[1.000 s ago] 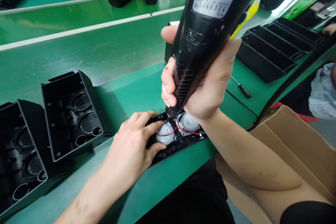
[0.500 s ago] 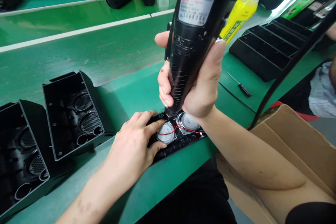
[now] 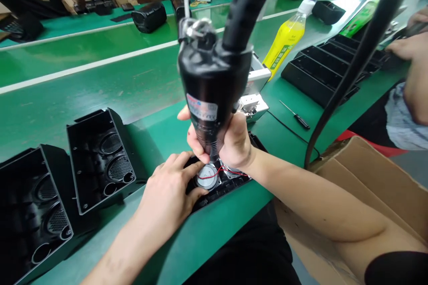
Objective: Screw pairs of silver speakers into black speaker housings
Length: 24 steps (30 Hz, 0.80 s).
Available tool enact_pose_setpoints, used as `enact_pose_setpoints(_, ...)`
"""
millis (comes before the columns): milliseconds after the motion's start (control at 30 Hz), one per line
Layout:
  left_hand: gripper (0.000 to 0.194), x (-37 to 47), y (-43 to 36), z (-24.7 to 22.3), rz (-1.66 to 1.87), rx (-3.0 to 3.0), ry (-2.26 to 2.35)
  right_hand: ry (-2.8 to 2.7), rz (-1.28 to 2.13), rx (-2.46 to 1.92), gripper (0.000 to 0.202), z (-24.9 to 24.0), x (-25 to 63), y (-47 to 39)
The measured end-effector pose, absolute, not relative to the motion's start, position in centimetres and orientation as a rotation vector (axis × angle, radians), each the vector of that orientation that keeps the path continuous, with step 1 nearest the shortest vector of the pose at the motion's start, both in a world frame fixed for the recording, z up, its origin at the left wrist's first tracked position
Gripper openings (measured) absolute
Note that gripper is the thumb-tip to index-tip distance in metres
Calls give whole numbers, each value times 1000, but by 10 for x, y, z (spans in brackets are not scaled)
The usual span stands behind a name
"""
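Note:
My right hand (image 3: 230, 142) is wrapped round a black electric screwdriver (image 3: 214, 80), held upright with its tip down at a black speaker panel (image 3: 227, 186). On that panel sit two round silver speakers, the left one (image 3: 207, 177) in plain sight and the other partly behind my right hand. Red wires (image 3: 217, 170) run across them. My left hand (image 3: 174, 182) grips the panel's left end, thumb and fingers on either side of the left speaker. The driver's tip is hidden behind the fingers and tool body.
Two open black speaker housings (image 3: 100, 160) lie at left. A yellow bottle (image 3: 284, 44), a small screwdriver (image 3: 301, 121), a silver device (image 3: 257, 80) and stacked black housings (image 3: 321, 71) are to the right. A thick cable (image 3: 347, 80) hangs before a cardboard box (image 3: 371, 182). People work across the table.
The electric screwdriver has tilted, so its top end and cable now show, and it sits further left in view. The camera view has shifted, showing more of the far side. My left hand keeps its grip.

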<state>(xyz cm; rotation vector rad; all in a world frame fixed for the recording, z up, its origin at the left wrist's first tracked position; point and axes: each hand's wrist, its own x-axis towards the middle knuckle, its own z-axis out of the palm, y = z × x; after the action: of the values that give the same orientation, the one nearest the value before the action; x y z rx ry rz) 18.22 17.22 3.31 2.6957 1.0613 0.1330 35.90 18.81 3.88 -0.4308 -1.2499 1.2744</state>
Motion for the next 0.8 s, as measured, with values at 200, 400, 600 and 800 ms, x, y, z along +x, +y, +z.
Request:
enact_pose_setpoints(200,41,184,172,36,101,2690,1076,-1295,1331,-428,78,33,361,187)
enact_pose_setpoints(400,44,179,175,29,192,2622,991,-1227,1295,-391,73,35,360,188)
enact_pose_setpoints(600,57,155,162,22,427,2622,883,-1085,1007,-447,53,99,398,178)
enact_pose_setpoints(800,69,150,143,5,459,2750,903,-1079,286,-685,58,116,437,207)
